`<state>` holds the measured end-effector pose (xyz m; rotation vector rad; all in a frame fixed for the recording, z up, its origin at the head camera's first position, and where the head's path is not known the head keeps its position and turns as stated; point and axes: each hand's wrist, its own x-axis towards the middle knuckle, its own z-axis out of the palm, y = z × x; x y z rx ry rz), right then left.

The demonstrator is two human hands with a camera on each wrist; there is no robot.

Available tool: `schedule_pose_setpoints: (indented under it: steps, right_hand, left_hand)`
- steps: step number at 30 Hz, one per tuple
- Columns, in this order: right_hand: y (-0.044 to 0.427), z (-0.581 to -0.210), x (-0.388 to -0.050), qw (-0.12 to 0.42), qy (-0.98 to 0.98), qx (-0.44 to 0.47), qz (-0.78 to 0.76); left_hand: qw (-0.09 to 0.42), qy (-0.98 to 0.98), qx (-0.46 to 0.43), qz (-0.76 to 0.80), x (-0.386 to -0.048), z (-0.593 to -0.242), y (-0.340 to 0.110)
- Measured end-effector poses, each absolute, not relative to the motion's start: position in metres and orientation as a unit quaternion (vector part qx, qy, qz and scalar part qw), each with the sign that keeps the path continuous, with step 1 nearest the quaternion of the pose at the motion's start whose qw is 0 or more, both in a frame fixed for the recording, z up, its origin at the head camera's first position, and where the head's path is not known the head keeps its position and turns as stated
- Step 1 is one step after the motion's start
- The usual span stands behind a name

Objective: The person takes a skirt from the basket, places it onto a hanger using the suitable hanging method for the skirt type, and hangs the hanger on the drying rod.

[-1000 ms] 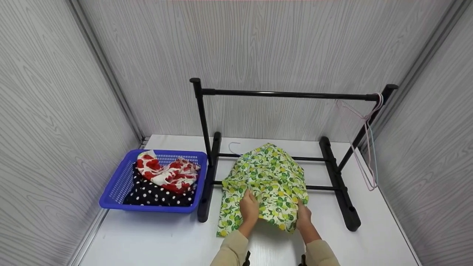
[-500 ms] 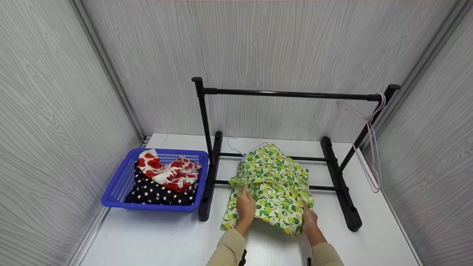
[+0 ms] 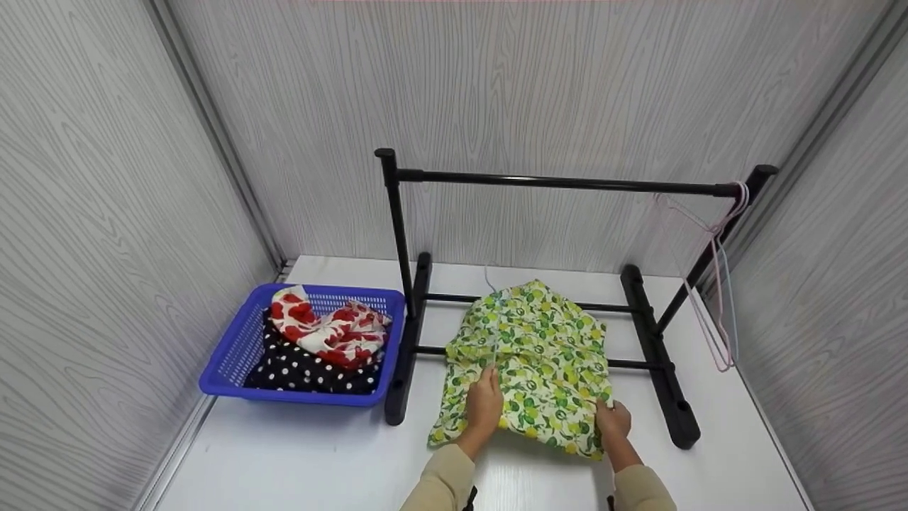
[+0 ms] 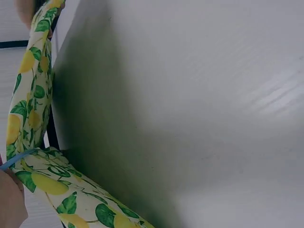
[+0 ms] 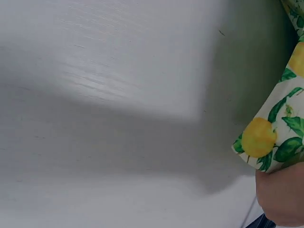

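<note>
A lemon-print garment [image 3: 539, 376], white with yellow fruit and green leaves, lies in front of and over the rack's lower bars. A thin light-blue clothes hanger [image 3: 494, 339] runs along it, its hook sticking out past the top edge. My left hand [image 3: 484, 402] pinches the hanger near the garment's lower part; the left wrist view shows the blue hanger [image 4: 19, 159] by my hand, against the cloth. At the garment's lower right edge, my right hand [image 3: 613, 420] pinches the fabric. In the right wrist view that hand [image 5: 281, 195] is partly cut off beside the cloth corner.
A black clothes rack [image 3: 567, 183] stands behind on the white table [image 3: 298, 461]. Pink and blue hangers [image 3: 718, 284] hang at its right end. To the left, a blue basket [image 3: 298, 399] holds red-and-white cloth [image 3: 333, 332] and black polka-dot cloth [image 3: 305, 372].
My right hand has moved right, drawing the lower edge of the garment out wider. The left hand and hanger have shifted slightly right, and the hanger now stands more upright in view.
</note>
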<state>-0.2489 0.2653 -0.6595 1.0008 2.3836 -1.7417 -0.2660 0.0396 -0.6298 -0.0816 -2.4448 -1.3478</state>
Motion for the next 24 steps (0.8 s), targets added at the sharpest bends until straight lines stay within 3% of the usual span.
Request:
schedule_pose_setpoints:
  steps: [10,17,24]
  right_hand:
    - [0.233,-0.657,-0.241,-0.029,0.843,0.320,-0.432]
    - [0.198,-0.648,-0.239,-0.098,0.854,0.179,-0.479]
    - [0.171,-0.645,-0.228,-0.017,0.803,0.032,-0.594]
  left_hand:
    - [0.144,-0.848,-0.063,-0.507,-0.261,-0.625,0.064]
    - [0.109,-0.869,-0.007,-0.484,-0.264,-0.606,0.077]
    - [0.017,-0.858,-0.010,-0.513,-0.266,-0.591,0.079]
